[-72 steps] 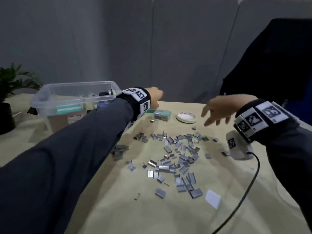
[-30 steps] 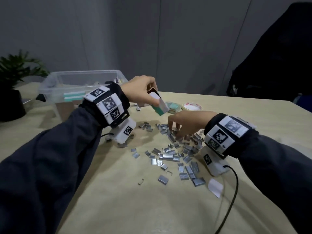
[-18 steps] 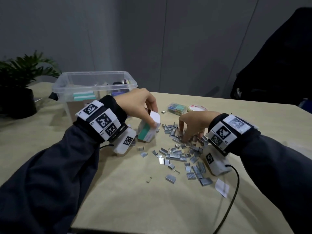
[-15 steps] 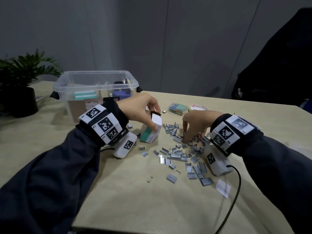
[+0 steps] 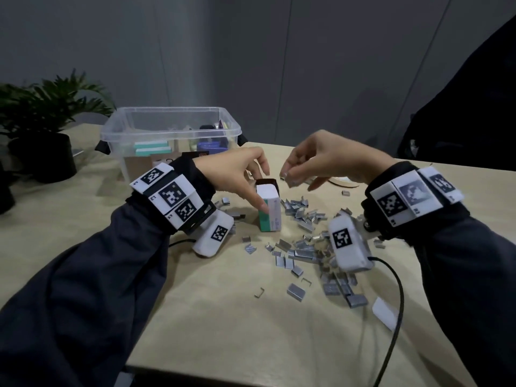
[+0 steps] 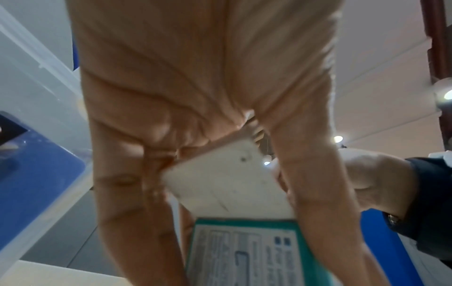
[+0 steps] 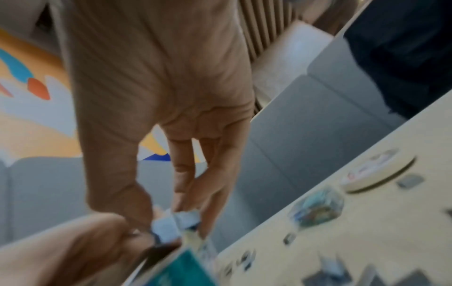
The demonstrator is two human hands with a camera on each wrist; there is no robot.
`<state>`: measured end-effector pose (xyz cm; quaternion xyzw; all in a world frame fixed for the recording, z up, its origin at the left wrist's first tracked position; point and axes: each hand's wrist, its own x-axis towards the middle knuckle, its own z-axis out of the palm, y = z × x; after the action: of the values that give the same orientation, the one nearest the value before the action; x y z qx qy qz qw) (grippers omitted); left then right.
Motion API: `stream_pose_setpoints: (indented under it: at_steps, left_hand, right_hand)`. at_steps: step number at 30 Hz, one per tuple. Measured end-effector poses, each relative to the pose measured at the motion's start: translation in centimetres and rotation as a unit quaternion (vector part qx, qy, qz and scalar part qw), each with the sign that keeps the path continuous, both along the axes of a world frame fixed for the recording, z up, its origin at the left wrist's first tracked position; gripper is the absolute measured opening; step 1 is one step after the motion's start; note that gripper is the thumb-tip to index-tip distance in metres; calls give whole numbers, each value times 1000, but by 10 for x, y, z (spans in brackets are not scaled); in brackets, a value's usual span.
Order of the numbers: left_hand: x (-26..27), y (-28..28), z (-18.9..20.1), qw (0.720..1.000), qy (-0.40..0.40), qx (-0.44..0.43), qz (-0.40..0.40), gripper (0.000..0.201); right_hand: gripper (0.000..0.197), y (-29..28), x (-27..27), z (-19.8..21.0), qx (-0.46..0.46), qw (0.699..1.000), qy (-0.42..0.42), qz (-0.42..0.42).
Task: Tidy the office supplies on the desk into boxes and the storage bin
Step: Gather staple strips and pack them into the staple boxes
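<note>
The staple box stands upright near the desk centre, open end up, gripped by the left hand from above. The right hand hovers beside the opening, fingertips pinching staples. Loose staples lie scattered right of the box.

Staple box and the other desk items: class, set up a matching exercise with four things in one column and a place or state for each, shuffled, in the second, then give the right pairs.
Things:
1. staple box
2. storage bin
3. tape roll
4. loose staples

Places or states:
A. scattered across the desk
B. lying flat behind the right hand
C. standing upright, open at the top, held by the left hand
D. clear plastic, far left beside the plant, supplies inside

Pairs: 1-C, 2-D, 3-B, 4-A
</note>
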<state>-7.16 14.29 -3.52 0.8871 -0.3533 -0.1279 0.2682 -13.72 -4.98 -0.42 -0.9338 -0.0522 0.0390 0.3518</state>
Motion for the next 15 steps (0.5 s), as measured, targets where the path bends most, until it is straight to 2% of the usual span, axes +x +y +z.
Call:
stream_pose_setpoints:
  at_steps: [3,9,12,15]
  left_hand:
    - [-2,0,1,1000,-7,6,15,72]
    - [-6,-1,2,999,-29,16,23,80]
    - [-10,-2,3,999,-41,18,26,85]
    - [-14,-3,3,998,-61,9,19,86]
  right_hand:
    - [13,12,2,-3,-51,998,25,21]
    - [18,23,4,7,-96,994,41,36]
    - [14,33,4,5,-95,995,7,12]
    - [5,44,6,-3,-206,974,-95,-1]
